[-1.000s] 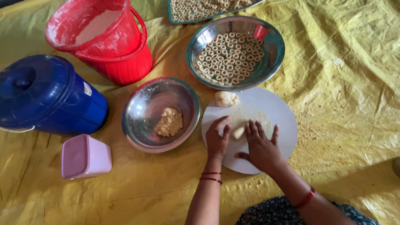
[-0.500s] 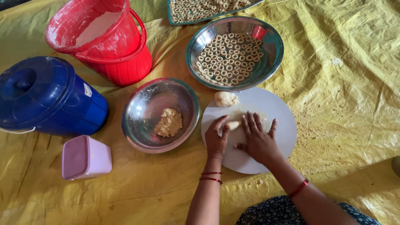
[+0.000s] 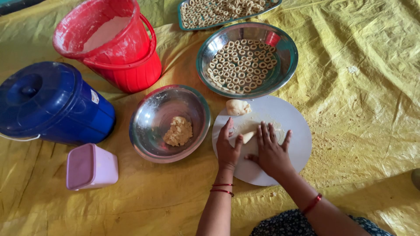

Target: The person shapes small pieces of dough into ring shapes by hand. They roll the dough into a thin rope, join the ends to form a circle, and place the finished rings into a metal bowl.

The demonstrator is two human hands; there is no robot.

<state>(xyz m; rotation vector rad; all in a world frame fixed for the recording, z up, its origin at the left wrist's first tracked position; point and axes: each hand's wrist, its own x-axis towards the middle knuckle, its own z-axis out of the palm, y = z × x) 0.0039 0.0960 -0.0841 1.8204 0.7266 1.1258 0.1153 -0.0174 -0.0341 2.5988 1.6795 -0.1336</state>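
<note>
Both hands lay flat and spread on the white board, lower centre of the frame: left hand, right hand, with a small dough piece between them. To roll evenly, palms should likely press lightly and keep the piece centred on the board. A dough lump sat at the board's upper edge. Left of it stood a steel bowl holding dough; above, a bowl of rings.
</note>
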